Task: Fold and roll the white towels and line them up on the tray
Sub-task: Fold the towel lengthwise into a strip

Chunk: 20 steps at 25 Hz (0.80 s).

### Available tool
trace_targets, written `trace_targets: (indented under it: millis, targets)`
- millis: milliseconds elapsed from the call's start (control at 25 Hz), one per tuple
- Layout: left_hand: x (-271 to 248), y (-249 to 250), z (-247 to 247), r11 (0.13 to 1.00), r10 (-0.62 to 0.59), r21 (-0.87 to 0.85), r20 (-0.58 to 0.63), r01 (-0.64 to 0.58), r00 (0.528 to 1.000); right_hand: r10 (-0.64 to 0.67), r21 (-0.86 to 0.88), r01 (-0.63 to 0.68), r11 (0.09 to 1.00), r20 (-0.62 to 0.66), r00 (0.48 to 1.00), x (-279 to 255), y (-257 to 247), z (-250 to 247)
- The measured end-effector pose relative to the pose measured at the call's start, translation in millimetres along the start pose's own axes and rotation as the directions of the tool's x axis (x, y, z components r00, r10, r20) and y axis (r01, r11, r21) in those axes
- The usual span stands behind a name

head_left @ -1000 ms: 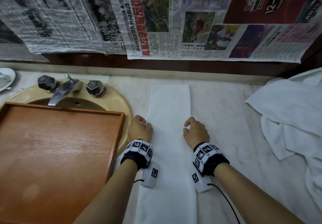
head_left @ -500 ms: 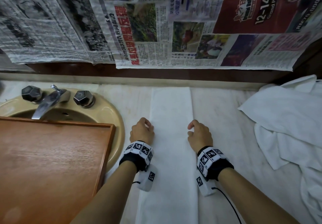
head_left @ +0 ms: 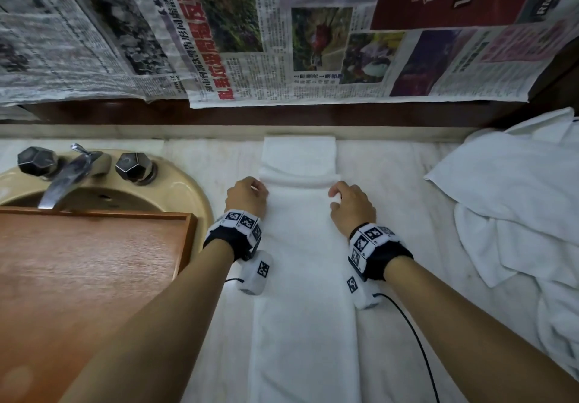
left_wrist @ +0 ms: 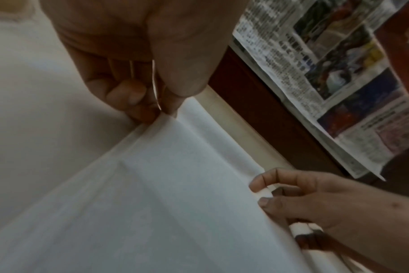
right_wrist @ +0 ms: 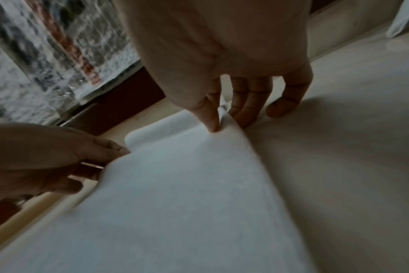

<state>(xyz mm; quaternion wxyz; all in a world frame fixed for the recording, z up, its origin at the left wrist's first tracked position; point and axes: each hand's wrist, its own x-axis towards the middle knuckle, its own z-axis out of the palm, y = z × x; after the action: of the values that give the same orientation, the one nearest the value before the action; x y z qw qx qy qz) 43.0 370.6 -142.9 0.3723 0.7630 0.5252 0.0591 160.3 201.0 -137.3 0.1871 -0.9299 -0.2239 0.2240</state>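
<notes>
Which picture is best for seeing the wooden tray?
The head view. It shows the wooden tray lying over the sink, left of the left hand. The left wrist view doesn't show it, and the right wrist view has only a dark blurry bit that I can't identify.

Both forearms reach forward side by side, each wrist wrapped in a black band with white marker blocks. The left hand [head_left: 246,197] is knuckles-up, thumb and curled fingers [left_wrist: 138,112] pinching a cloth edge. The right hand [head_left: 351,207] mirrors it, thumb [right_wrist: 210,118] pressed against its fingers on the opposite edge.
</notes>
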Motion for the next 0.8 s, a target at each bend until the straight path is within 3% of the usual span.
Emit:
trace_targets:
  millis: [80,160,240,320,360,400,480,520,600,680,720,800]
  targets:
    - [-23,-8,-6,0.998,0.041,0.047,-0.009,-0.040,0.999,-0.041,-0.072,0.039,0.997,-0.023,0.999,-23,3,4]
    - [-66,-7,-1,0.946,0.153,0.287,0.020,-0.152,0.988,-0.153,-0.245,0.138,0.960,-0.040,0.987,-48,5,15]
    - [-123,-5,20,0.858,0.271,0.376,0.244,-0.349,0.931,-0.240,-0.377,0.265,0.888,0.111,0.964,-70,9,32]
    - [-156,-24,36,0.829,0.247,0.341,0.489,-0.443,0.837,-0.230,-0.408,0.322,0.854,0.258,0.938,-79,23,41]
    - [-154,-42,34,0.834,0.209,0.360,0.495,-0.418,0.843,-0.207,-0.409,0.312,0.857,0.281,0.937,-78,34,40]
    - [-145,-57,29,0.845,0.149,0.410,0.438,-0.345,0.887,-0.161,-0.411,0.271,0.870,0.282,0.946,-75,41,34]
    - [-129,-70,12,0.869,-0.023,0.479,0.289,-0.124,0.957,-0.074,-0.436,0.184,0.881,0.256,0.964,-80,44,25]
    - [-127,-67,8,0.886,-0.054,0.456,0.281,-0.084,0.958,-0.083,-0.433,0.194,0.880,0.262,0.962,-90,39,26]
    - [-143,-53,17,0.881,0.093,0.399,0.380,-0.253,0.920,-0.183,-0.430,0.311,0.848,0.313,0.932,-117,34,42]
    - [-153,-59,20,0.839,0.189,0.382,0.465,-0.388,0.865,-0.171,-0.401,0.308,0.863,0.341,0.924,-130,47,43]
    - [-148,-71,15,0.843,0.167,0.400,0.440,-0.359,0.882,-0.094,-0.383,0.226,0.896,0.333,0.938,-129,58,35]
    - [-140,-91,-3,0.866,0.027,0.471,0.286,-0.165,0.958,0.053,-0.384,0.057,0.922,0.272,0.961,-130,74,22]
